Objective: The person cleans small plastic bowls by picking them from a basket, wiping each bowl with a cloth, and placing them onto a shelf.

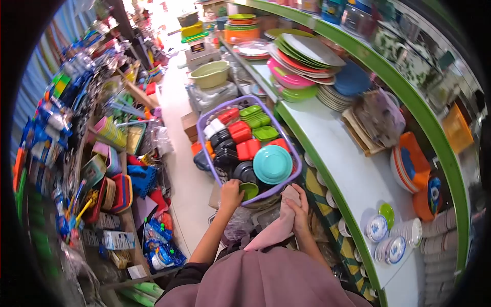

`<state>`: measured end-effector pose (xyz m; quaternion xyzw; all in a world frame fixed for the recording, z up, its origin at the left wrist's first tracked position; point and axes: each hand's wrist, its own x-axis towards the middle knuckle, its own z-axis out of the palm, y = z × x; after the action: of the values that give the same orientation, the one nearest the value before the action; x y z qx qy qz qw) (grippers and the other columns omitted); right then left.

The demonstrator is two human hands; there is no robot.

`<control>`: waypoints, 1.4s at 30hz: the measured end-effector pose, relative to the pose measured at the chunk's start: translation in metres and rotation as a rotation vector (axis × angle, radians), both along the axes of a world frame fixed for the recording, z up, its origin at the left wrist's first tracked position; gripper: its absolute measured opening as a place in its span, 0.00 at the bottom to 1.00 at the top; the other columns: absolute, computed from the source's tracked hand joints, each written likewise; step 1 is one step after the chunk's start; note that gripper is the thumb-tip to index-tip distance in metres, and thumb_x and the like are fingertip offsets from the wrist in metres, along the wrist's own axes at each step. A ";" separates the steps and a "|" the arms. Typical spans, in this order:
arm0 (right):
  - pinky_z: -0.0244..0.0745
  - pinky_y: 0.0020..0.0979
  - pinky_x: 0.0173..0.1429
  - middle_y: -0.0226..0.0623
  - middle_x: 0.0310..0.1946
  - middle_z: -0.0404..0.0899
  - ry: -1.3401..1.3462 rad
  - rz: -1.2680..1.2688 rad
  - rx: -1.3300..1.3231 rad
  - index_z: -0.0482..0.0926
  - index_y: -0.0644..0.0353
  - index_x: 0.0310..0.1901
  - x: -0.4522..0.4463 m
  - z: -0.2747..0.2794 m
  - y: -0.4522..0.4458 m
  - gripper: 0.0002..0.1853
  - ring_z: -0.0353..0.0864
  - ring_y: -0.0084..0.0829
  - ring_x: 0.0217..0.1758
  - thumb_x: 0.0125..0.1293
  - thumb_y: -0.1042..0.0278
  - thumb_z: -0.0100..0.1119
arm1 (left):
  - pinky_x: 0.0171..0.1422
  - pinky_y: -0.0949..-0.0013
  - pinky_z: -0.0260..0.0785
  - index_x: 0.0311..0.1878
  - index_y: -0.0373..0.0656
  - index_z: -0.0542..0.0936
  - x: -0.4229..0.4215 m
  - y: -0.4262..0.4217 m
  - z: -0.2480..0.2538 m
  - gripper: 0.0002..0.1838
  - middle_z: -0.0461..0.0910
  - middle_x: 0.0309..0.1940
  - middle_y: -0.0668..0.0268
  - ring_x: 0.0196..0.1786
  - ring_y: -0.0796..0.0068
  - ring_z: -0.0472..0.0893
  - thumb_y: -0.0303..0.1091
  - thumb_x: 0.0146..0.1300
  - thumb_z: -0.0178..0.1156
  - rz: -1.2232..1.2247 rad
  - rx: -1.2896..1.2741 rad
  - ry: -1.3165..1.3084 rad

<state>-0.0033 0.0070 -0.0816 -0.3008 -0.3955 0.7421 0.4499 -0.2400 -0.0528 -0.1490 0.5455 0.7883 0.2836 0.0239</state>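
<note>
My left hand point(232, 195) is at the near left corner of a purple plastic basket point(280, 116), its fingers closed on the edge of a small green bowl point(249, 191). A pale pink cloth point(284, 217) is bunched in my right hand point(298, 205), just outside the basket's near right corner. Inside the basket, a turquoise plate point(272, 164) lies on top near the front. Behind it are red containers point(240, 131), black containers point(221, 139) and green divided dishes point(254, 116). The palm side of my left hand is hidden.
On my right, a green-edged shelf point(335, 158) carries stacked plates point(302, 59) and small blue-patterned bowls point(377, 228). Crowded goods, including nested plastic trays point(121, 193), line the left side. A pale green basin point(210, 73) stands beyond the basket, beside the tiled aisle point(176, 176).
</note>
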 end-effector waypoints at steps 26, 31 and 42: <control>0.74 0.31 0.46 0.42 0.34 0.80 -0.551 -0.715 0.861 0.80 0.66 0.44 0.007 0.131 -0.018 0.15 0.81 0.35 0.38 0.53 0.80 0.69 | 0.73 0.60 0.59 0.70 0.46 0.57 0.139 0.028 0.154 0.29 0.66 0.66 0.55 0.68 0.61 0.68 0.50 0.72 0.46 -0.656 0.499 -1.819; 0.75 0.34 0.47 0.43 0.38 0.82 -0.635 -0.504 1.090 0.83 0.64 0.42 0.026 0.149 -0.017 0.13 0.82 0.41 0.41 0.52 0.80 0.65 | 0.62 0.53 0.70 0.69 0.47 0.60 0.174 0.048 0.183 0.29 0.68 0.63 0.51 0.56 0.51 0.76 0.55 0.73 0.38 -0.776 0.401 -1.980; 0.76 0.36 0.50 0.47 0.41 0.81 -0.851 -0.907 1.075 0.81 0.66 0.43 0.069 0.164 -0.020 0.13 0.82 0.44 0.44 0.55 0.82 0.63 | 0.64 0.48 0.68 0.73 0.48 0.55 0.228 0.060 0.198 0.32 0.69 0.61 0.47 0.58 0.47 0.75 0.57 0.74 0.35 -0.892 0.238 -1.851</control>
<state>0.0661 -0.0126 0.0823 -0.4306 -0.6736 0.0200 0.6004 -0.0116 0.0071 0.0486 0.3553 0.1546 0.6336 0.6697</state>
